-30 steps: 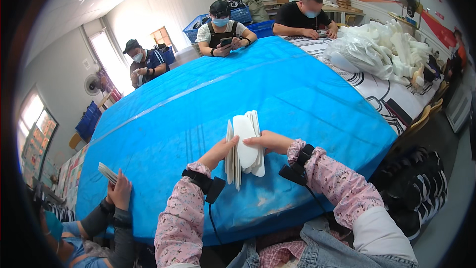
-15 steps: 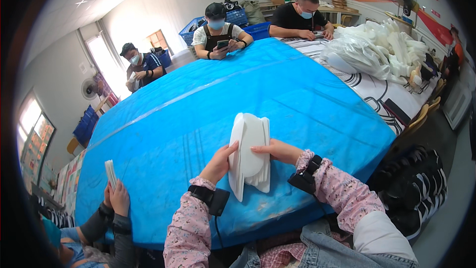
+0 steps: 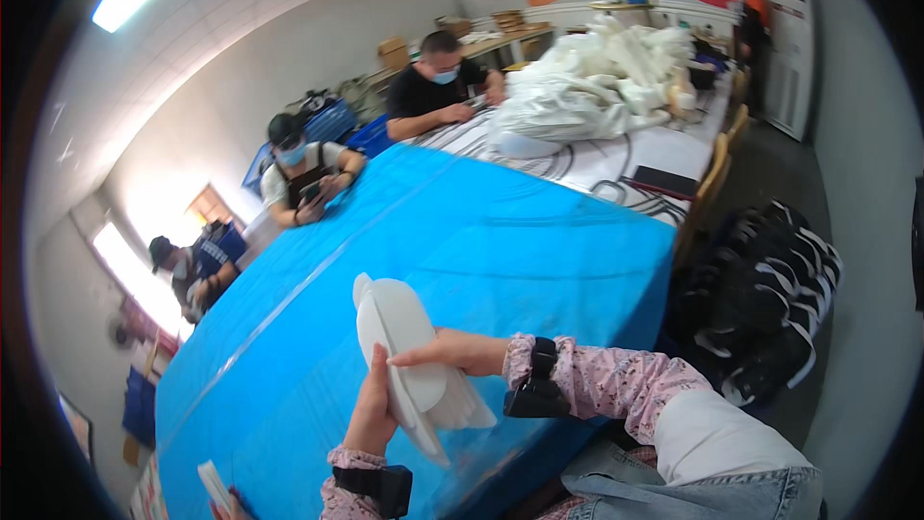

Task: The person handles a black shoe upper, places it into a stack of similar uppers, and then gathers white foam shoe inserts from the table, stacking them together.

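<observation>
A stack of thin white oval pieces [image 3: 393, 327] is held upright above the near edge of a blue-covered table [image 3: 462, 250]. My left hand [image 3: 371, 414] grips the stack from below, thumb up along its face. My right hand [image 3: 452, 353] comes in from the right and pinches the front piece near its lower middle. Both forearms wear pink patterned sleeves and black wrist straps. The lower pieces fan out slightly under my right hand.
Three masked people sit along the far side of the table [image 3: 438, 87], [image 3: 303, 178], [image 3: 192, 265]. A heap of white material [image 3: 597, 87] lies on the patterned table end. Dark stacked items [image 3: 770, 299] sit on the floor right. Another person's hand [image 3: 217, 491] holds white pieces bottom left.
The view has swung to the right and the stack now sits lower left in the picture. My hands still hold the white stack, now tilted more edge-on, with my right hand on its front.
</observation>
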Available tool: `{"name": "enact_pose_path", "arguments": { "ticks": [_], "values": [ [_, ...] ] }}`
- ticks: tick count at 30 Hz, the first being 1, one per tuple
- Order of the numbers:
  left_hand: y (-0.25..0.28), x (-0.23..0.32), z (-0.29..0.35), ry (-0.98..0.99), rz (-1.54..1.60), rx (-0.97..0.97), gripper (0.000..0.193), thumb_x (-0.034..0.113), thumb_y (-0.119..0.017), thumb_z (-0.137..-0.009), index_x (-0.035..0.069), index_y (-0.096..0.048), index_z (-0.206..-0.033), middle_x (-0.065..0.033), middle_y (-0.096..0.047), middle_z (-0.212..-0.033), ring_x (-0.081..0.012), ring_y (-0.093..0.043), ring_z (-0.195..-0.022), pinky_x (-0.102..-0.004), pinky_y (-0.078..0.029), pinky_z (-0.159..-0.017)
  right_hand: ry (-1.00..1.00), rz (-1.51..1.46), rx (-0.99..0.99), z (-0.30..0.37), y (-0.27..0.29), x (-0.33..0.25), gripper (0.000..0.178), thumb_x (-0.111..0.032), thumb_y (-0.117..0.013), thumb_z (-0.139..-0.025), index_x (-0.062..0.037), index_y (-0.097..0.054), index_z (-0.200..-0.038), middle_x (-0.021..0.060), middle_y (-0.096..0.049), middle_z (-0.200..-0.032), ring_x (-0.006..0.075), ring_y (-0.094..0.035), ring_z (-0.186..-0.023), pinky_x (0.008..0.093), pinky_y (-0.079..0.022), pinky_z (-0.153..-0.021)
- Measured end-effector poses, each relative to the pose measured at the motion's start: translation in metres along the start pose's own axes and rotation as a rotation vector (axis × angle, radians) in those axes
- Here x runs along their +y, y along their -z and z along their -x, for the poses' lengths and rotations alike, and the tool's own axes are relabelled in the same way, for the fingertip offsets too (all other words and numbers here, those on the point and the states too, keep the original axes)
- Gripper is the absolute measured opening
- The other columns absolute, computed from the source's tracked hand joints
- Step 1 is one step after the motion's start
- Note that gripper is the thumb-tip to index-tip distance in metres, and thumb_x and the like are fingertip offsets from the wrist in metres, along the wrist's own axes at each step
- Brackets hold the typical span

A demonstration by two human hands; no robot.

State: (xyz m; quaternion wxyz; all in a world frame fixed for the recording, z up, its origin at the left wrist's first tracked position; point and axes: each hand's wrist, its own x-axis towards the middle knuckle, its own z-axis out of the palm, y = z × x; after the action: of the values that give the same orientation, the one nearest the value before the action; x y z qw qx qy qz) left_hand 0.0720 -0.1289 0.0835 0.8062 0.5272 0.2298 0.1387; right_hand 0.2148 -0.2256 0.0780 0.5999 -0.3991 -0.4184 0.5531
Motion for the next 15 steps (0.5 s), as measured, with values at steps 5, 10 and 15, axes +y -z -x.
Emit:
{"name": "enact_pose_path", "arguments": {
  "ticks": [5, 10, 15],
  "values": [
    [-0.064, 0.010, -0.026, 0.086, -0.117, -0.104, 0.063, 0.049, -0.044, -0.090, -0.001, -0.036, -0.128, -0.0131, -0.053, -0.117, -0.0224, -0.054, -0.104, -0.0343, -0.045, -0.088, -0.023, -0.194, 0.094, 0.045, 0.038, -0.009, 0.060, -0.036, -0.064, -0.081, -0.0011, -0.043, -0.126, 0.0119, -0.054, -0.115, 0.0197, -0.054, -0.104, 0.0306, -0.045, -0.087],
    [-0.127, 0.025, -0.058, 0.050, -0.333, -0.211, 0.052, 0.043, -0.050, -0.088, 0.002, -0.047, -0.119, -0.0096, -0.056, -0.108, -0.0183, -0.056, -0.094, -0.0318, -0.046, -0.081, 0.122, -0.499, 0.219, 0.092, 0.079, -0.018, 0.054, -0.034, -0.061, -0.084, -0.0039, -0.043, -0.125, 0.0102, -0.055, -0.113, 0.0188, -0.057, -0.099, 0.0340, -0.049, -0.085],
    [-0.163, 0.022, -0.102, 0.125, -0.307, -0.375, 0.055, 0.036, -0.051, -0.089, 0.002, -0.036, -0.129, -0.0102, -0.051, -0.117, -0.0203, -0.053, -0.101, -0.0326, -0.045, -0.086, 0.242, -0.665, 0.371, 0.126, 0.109, -0.028, 0.044, -0.028, -0.058, -0.087, -0.0035, -0.045, -0.121, 0.0103, -0.057, -0.111, 0.0201, -0.057, -0.100, 0.0354, -0.049, -0.086]
  ]
}}
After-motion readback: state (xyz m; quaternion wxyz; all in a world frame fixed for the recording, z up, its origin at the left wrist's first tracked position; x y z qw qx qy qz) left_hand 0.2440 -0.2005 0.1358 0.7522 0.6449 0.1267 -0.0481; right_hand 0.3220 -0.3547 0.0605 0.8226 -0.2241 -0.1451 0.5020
